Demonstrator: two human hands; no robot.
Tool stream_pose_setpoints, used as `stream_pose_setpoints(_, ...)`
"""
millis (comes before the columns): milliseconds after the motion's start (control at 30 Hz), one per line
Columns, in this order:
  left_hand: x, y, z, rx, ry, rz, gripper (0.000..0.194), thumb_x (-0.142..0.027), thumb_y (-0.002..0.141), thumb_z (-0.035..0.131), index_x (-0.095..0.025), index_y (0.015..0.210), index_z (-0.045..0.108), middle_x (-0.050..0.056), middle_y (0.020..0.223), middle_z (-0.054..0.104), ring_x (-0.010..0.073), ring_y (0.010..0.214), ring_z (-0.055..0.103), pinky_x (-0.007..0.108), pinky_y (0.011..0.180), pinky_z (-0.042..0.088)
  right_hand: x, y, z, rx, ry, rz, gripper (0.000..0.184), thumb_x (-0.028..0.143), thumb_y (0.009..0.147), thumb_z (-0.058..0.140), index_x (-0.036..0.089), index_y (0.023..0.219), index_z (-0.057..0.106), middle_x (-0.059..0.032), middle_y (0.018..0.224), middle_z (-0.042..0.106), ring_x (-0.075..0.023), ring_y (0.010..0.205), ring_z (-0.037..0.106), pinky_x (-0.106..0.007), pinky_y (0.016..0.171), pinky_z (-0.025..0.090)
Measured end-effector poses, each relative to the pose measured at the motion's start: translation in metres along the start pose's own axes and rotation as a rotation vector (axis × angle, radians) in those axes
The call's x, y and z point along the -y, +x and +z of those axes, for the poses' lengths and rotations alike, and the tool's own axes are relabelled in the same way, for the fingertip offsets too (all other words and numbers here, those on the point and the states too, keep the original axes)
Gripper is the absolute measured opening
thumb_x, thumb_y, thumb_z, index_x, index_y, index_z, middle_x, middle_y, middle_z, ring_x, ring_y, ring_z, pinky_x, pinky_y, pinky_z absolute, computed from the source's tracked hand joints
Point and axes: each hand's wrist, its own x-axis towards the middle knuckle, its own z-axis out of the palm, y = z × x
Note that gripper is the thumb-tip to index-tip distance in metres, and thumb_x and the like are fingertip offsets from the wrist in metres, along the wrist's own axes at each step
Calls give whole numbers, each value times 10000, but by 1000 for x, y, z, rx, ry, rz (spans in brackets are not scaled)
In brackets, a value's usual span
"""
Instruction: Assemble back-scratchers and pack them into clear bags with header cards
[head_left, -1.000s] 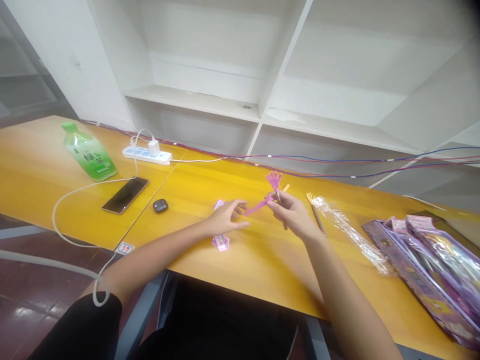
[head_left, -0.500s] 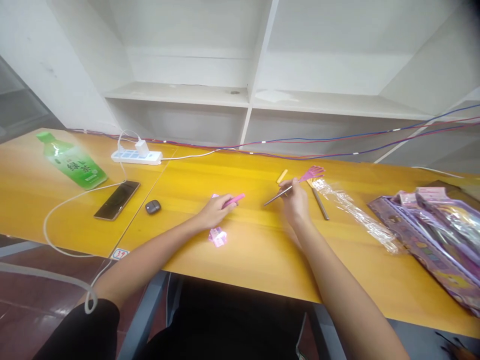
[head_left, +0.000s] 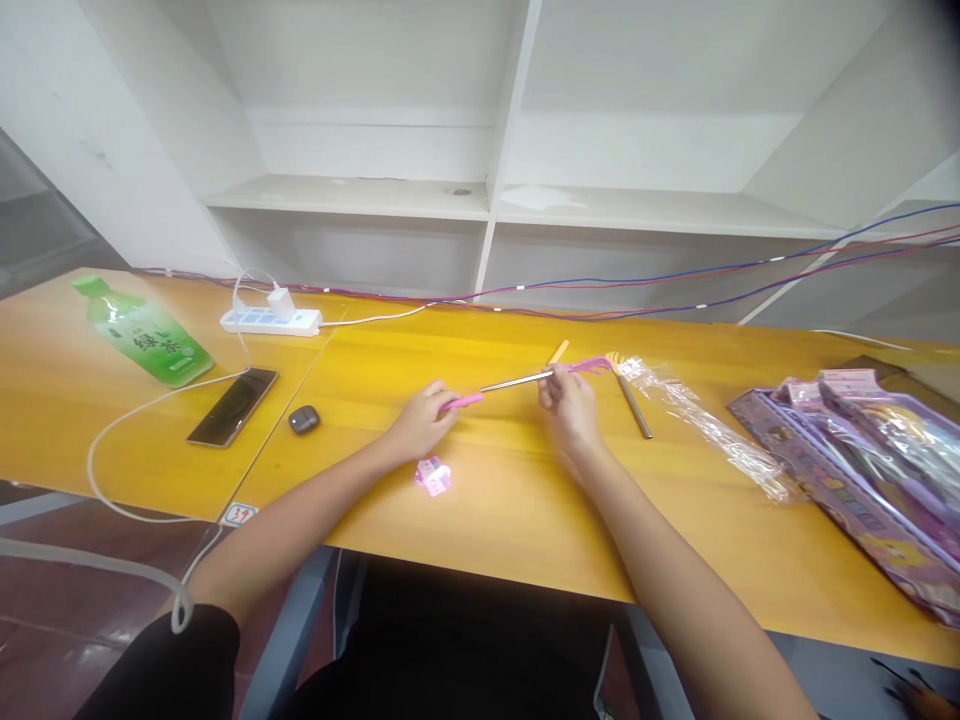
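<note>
My left hand [head_left: 421, 425] is closed on a pink handle [head_left: 466, 401], which points to the right. In the fingers of my right hand [head_left: 571, 405] is a back scratcher [head_left: 517, 382] with a thin metal rod and a pink, hand-shaped head [head_left: 592, 365]. The rod's left tip meets or nearly meets the end of the handle; I cannot tell whether it is inside. Just right of my right hand lies a second scratcher [head_left: 635, 405] with a metal rod and a yellow head. A yellow handle [head_left: 558, 352] lies behind that hand.
Crumpled clear wrappers [head_left: 705, 430] and a purple package [head_left: 847, 480] of wrapped items lie right. Pink card pieces [head_left: 433, 477] sit near my left wrist. Leftward are a dark earbud case [head_left: 304, 419], a phone [head_left: 234, 407], a green bottle [head_left: 146, 335], a power strip [head_left: 270, 320] and a white cable [head_left: 142, 398].
My right hand has moved slightly left and turned the scratcher's rod nearly level, bringing its tip to the pink handle. My left hand has shifted a little left with the handle.
</note>
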Motion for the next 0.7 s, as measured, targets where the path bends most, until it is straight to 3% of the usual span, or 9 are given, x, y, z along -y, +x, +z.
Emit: stream_pose_setpoints(700,-1,-1,0,-29,-26,-21,210,-214,985,535,-203,1029,740,29,932,586,172,851,560,312,788,454,5,-6,3,45,25,1,262,481,853,663,225,825,613,30,654,526,-97,492,398,-244,446,324)
